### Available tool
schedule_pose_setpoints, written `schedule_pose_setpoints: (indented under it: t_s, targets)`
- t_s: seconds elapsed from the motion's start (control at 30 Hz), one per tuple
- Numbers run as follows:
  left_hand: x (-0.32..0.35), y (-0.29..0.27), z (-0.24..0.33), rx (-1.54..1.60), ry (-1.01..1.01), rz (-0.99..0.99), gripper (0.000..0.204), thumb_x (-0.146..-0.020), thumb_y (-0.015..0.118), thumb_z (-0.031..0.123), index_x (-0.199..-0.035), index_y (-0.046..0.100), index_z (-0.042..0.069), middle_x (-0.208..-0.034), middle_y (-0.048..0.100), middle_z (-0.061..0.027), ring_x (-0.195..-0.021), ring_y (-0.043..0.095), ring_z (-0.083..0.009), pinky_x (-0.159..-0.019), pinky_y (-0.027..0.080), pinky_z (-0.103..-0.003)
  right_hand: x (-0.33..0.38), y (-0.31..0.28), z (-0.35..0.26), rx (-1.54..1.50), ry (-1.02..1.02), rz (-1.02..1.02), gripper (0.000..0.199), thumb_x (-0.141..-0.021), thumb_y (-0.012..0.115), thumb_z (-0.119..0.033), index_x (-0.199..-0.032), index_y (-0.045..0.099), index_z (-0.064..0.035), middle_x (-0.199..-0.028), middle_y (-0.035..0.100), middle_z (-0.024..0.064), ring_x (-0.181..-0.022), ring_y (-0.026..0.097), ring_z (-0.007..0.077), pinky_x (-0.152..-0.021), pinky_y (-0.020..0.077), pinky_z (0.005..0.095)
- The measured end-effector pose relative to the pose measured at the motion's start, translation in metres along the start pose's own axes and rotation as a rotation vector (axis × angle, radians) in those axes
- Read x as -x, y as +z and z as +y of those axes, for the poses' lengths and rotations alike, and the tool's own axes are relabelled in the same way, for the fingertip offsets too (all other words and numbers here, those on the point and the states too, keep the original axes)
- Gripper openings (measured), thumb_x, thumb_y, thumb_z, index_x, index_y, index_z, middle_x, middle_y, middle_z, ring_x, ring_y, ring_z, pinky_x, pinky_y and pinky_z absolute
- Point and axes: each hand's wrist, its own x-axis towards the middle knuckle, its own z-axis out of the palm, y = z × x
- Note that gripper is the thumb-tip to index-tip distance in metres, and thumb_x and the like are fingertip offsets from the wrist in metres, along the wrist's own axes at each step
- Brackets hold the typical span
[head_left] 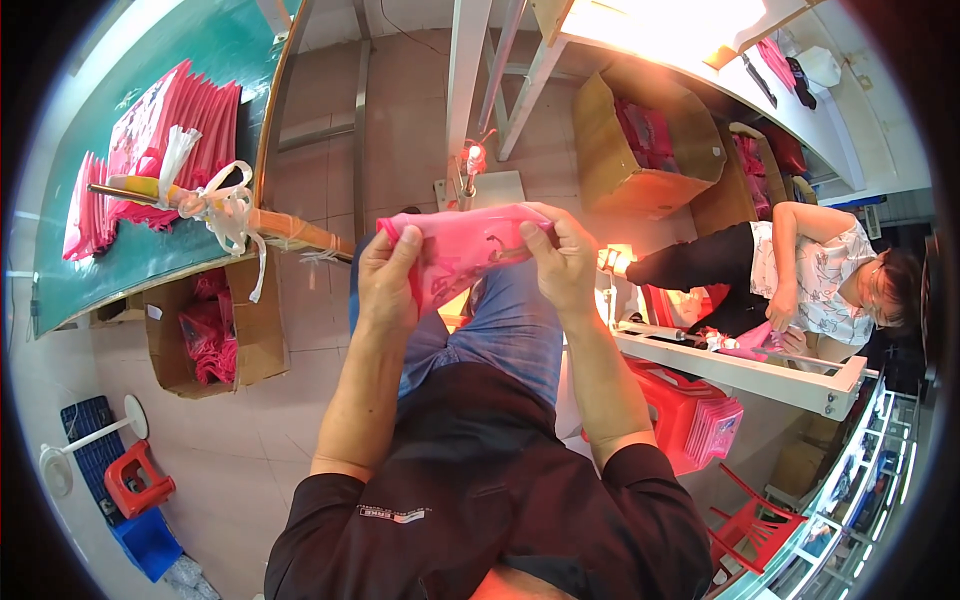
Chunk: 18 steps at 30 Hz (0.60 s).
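Pink plastic bag (462, 252), translucent, stretched flat between both hands above the lap. Left hand (388, 283) pinching its left edge, right hand (560, 262) pinching its right edge. Stack of pink bags (170, 130) on green table (215, 45), upper left. Open cardboard box (205, 335) under the table edge, pink bags inside. Second cardboard box (645, 140) upper right, likewise holding pink bags. Red stool (137, 480) lower left.

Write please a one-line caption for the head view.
Both hands, left and right, hold a thin translucent pink plastic bag stretched between them above the lap.
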Motion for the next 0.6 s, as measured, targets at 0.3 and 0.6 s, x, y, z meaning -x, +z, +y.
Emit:
schedule_pose_setpoints:
  t_s: [0.3, 0.6]
  targets:
    - [-0.010, -0.018, -0.004, 0.065, -0.033, 0.085, 0.014, -0.095, 0.063, 0.018, -0.102, 0.065, 0.006, -0.093, 0.068, -0.0034, -0.080, 0.064, -0.0115, -0.074, 0.054, -0.027, 0.003, -0.011, 0.025, -0.313, 0.026, -0.146, 0.014, -0.091, 0.070, -0.017, -0.091, 0.063, -0.0042, -0.083, 0.060, -0.0016, -0.075, 0.054, 0.0058, -0.068, 0.0466, 0.0220]
    - [0.003, -0.017, -0.005, -0.114, -0.086, 0.054, 0.028, -0.085, 0.071, 0.000, -0.109, 0.058, 0.002, -0.096, 0.068, -0.0094, -0.084, 0.067, -0.0157, -0.078, 0.056, -0.029, -0.014, -0.023, 0.003, 0.389, -0.260, -0.048, 0.027, -0.090, 0.069, -0.026, -0.097, 0.061, -0.0007, -0.083, 0.064, 0.0032, -0.077, 0.060, 0.0165, -0.072, 0.0495, 0.0295]
